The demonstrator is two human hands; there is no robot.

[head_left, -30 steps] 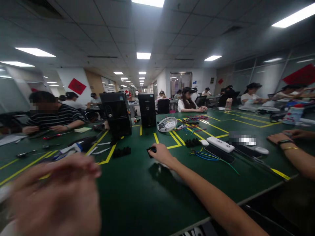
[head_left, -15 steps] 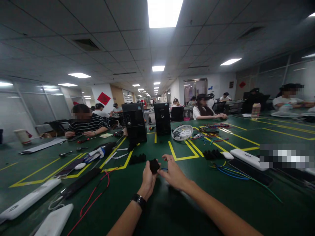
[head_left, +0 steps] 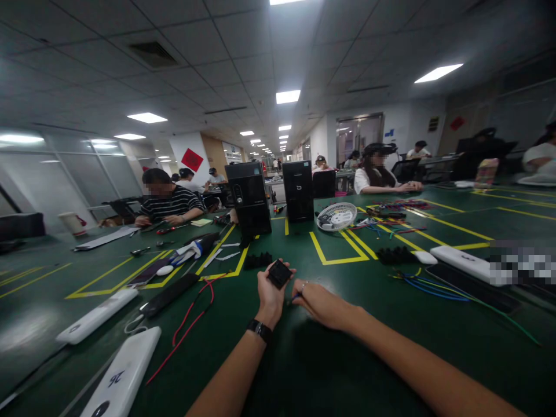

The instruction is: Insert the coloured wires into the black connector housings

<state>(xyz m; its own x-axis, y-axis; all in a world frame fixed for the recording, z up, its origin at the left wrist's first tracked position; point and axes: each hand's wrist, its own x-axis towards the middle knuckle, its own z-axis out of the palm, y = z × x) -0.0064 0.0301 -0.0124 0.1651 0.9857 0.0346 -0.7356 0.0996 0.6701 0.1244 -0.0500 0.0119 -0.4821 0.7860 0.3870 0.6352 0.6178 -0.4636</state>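
In front of me, my left hand (head_left: 270, 298) holds a small black square block (head_left: 279, 274), tilted up, with the thumb and fingertips along its sides. A black watch band is round the left wrist. Close by on the right, my right hand (head_left: 324, 305) has its fingers pinched together on something small and bluish that I cannot make out. The right fingertips are apart from the block. Just beyond my left hand, a row of similar black pieces (head_left: 258, 260) lies on the green table (head_left: 347, 359).
Two black computer towers (head_left: 297, 192) stand ahead, beside a white round basket (head_left: 336, 216). At left are white power banks (head_left: 125, 370) and a red wire (head_left: 191, 324); at right, blue and green wires (head_left: 434, 288) and a white device (head_left: 469, 264). Co-workers sit around the table.
My left hand has come down from close to the camera to the table's middle and now holds the black block, earlier at my right hand. My right hand has drawn slightly away from it.
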